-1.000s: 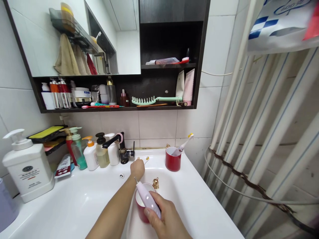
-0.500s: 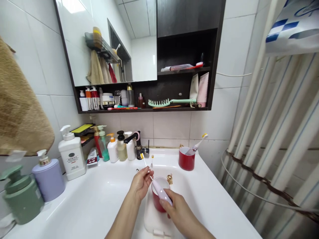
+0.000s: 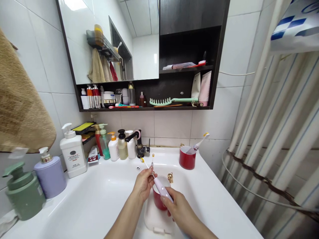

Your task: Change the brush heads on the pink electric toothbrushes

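Note:
My right hand (image 3: 178, 203) is closed around the pale lilac handle of an electric toothbrush (image 3: 161, 189), which tilts up to the left. My left hand (image 3: 145, 182) pinches a brush head (image 3: 147, 162) with yellow bristles at the handle's upper end. My fingers hide the join, so I cannot tell whether the two are fully pressed together. Just beyond my fingertips is another small brush head (image 3: 153, 160) with yellow bristles. Beneath the handle, a red cup (image 3: 159, 201) with a white inside stands on a white oblong tray or lid (image 3: 156, 220) in the basin.
Another red cup (image 3: 187, 158) holding a toothbrush (image 3: 198, 143) stands at the back right of the white sink (image 3: 107, 189). A black faucet (image 3: 140, 146) and several pump bottles line the back and left. Above hangs a dark mirror cabinet (image 3: 185, 94); pipes (image 3: 271, 139) run at right.
The view has shifted slightly. My left hand has moved a little nearer the handle, and the brush head sits lower and closer to it. My right hand keeps its grip.

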`<state>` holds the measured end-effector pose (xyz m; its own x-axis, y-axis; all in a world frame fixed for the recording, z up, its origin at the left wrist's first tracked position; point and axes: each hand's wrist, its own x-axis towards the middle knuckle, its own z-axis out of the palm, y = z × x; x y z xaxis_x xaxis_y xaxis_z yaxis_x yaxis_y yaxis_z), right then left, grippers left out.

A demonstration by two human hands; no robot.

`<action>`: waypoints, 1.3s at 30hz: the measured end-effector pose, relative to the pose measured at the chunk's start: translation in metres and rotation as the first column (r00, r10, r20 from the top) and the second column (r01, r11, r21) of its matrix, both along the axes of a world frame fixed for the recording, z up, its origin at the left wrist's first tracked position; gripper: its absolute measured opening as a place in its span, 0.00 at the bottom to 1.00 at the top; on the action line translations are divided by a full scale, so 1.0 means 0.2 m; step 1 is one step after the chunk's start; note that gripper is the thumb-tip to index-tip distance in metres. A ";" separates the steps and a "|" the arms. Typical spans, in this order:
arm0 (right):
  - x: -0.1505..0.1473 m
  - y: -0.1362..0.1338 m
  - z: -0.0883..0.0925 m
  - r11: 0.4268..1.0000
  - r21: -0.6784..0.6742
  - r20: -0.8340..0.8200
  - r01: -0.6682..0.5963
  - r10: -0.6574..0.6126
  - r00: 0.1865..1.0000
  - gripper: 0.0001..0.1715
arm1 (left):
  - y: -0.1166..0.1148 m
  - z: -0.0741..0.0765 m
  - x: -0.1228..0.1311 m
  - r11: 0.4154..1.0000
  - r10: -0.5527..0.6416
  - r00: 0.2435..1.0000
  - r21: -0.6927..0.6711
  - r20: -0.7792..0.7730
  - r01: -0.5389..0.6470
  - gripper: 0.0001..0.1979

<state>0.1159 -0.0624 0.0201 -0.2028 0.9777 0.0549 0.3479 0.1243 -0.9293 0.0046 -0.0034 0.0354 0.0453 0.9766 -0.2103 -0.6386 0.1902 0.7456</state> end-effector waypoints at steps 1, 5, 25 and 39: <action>0.00 0.00 0.00 1.000 0.021 0.010 0.006 -0.007 1.000 0.10 | 0.00 0.00 0.00 1.000 0.005 1.000 0.006 -0.011 -0.005 0.09; 0.01 0.01 -0.03 0.994 0.102 0.063 0.029 -0.035 0.997 0.09 | -0.01 -0.01 0.01 0.999 0.037 0.997 0.029 -0.065 -0.036 0.13; 0.01 0.00 0.02 0.983 0.169 0.102 0.068 -0.086 0.991 0.11 | -0.05 -0.02 0.07 0.996 0.011 0.985 0.087 -0.169 0.004 0.19; 0.00 0.00 0.02 0.983 0.165 0.035 0.075 -0.082 0.996 0.14 | -0.04 -0.03 0.07 0.992 -0.047 0.991 0.110 -0.128 0.062 0.15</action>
<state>0.1162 -0.0626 0.0241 -0.1311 0.9693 0.2081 0.4006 0.2437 -0.8832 0.0191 -0.0121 0.0284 0.0794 0.9912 -0.1061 -0.5302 0.1321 0.8375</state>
